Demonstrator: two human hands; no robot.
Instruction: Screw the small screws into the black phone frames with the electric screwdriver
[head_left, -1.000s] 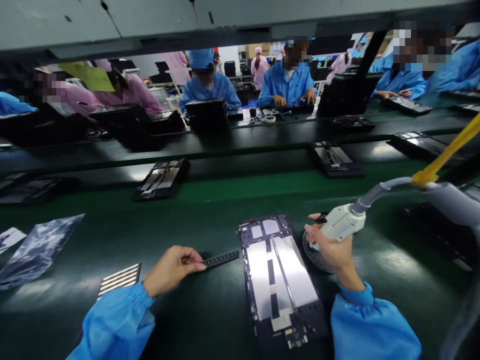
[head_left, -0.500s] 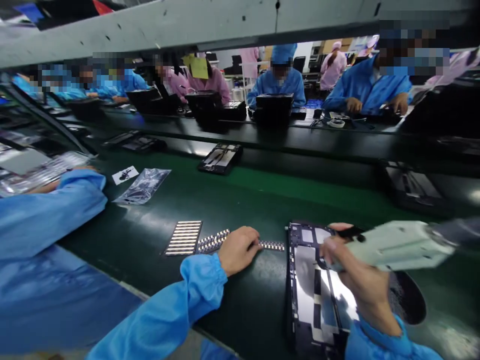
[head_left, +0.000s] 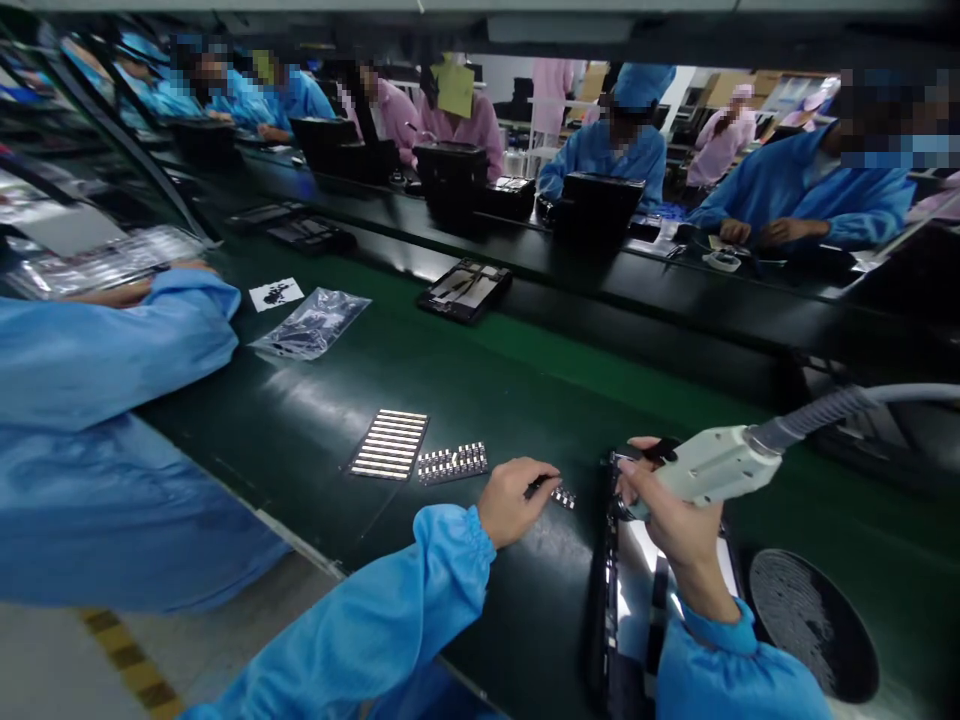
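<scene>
My left hand point(head_left: 516, 504) pinches a small dark perforated strip piece point(head_left: 563, 498) just left of a dark device frame with silver panels point(head_left: 637, 575). My right hand point(head_left: 667, 512) grips a white handheld power tool point(head_left: 709, 467) with a grey hose, its tip down at the frame's upper edge. The hand and tool hide part of the frame. On the belt to my left lie a longer perforated strip point(head_left: 452, 463) and a striped metal sheet point(head_left: 388, 444).
A green conveyor belt point(head_left: 525, 375) carries another device frame point(head_left: 465, 290) and a plastic bag point(head_left: 311, 325). A round dark mesh mat point(head_left: 810, 625) lies at right. A co-worker's blue sleeve point(head_left: 112, 350) fills the left. Several workers sit beyond.
My view has swung left, shifting the scene right. My left hand has moved toward the frame, and a short strip piece shows at its fingers, apart from the strip on the belt.
</scene>
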